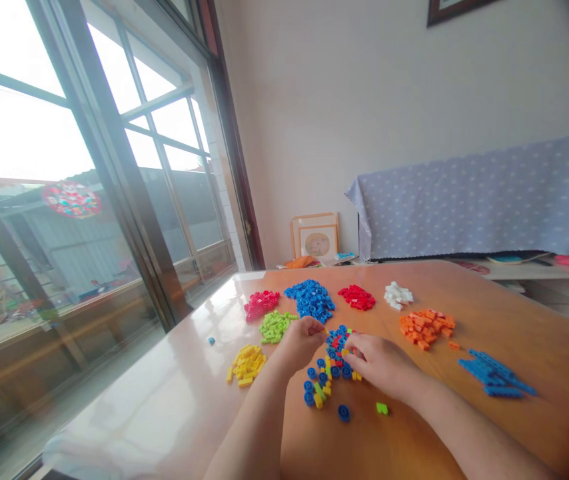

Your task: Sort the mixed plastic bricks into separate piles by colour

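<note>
A mixed heap of small toy building bricks in blue, yellow, red and green lies between my hands on the table. My left hand is at the heap's far left side, thumb and fingertips pinched on a small yellow brick. Across from it, my right hand reaches over the heap's right side. Its fingers are closed around what looks like a yellow brick, partly covered by the fingertips. Nearer to me lie a loose round blue piece and a light green brick.
Single-colour piles ring the heap: yellow, lime green, pink-red, blue, red, white, orange and long blue pieces. Glass windows border the wooden table on the left.
</note>
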{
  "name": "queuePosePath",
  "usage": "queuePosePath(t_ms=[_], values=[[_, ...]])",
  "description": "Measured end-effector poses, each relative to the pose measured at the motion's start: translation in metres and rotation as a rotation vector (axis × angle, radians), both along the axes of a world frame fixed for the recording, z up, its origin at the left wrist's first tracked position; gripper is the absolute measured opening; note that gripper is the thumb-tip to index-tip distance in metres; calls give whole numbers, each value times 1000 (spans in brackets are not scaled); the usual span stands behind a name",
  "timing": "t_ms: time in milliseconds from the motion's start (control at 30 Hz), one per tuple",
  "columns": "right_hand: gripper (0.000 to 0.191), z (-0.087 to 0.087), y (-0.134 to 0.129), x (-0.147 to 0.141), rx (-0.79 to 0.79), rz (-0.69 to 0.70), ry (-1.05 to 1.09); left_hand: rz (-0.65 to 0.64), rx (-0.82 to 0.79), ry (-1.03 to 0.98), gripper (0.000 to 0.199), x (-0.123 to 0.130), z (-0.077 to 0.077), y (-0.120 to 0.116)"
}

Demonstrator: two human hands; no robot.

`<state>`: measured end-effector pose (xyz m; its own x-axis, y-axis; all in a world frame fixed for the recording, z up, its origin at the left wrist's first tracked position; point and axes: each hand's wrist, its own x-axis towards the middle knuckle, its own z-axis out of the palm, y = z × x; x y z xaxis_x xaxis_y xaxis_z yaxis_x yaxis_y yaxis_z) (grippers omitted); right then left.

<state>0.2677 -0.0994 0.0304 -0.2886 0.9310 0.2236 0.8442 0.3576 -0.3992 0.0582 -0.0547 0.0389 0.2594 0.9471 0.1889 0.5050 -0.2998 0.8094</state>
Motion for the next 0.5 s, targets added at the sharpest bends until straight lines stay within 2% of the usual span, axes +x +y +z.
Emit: queuePosePath(t_ms=[100,200,233,400,500], values=[[24,-2,1,1,1,9,7,86,-15,-14,30,-13,14,-6],[23,-2,1,2,-2,5,19,161,4,-19,35,-42,20,-15],[23,-2,1,2,1,3,24,187,20,-10,36,-56,19,-18],[22,-4,1,3,-7,-6,47,515,123,29,38,-132,4,-38],[22,-3,-1,2,-6,3,68,671,130,63,37,-164,-7,-48]])
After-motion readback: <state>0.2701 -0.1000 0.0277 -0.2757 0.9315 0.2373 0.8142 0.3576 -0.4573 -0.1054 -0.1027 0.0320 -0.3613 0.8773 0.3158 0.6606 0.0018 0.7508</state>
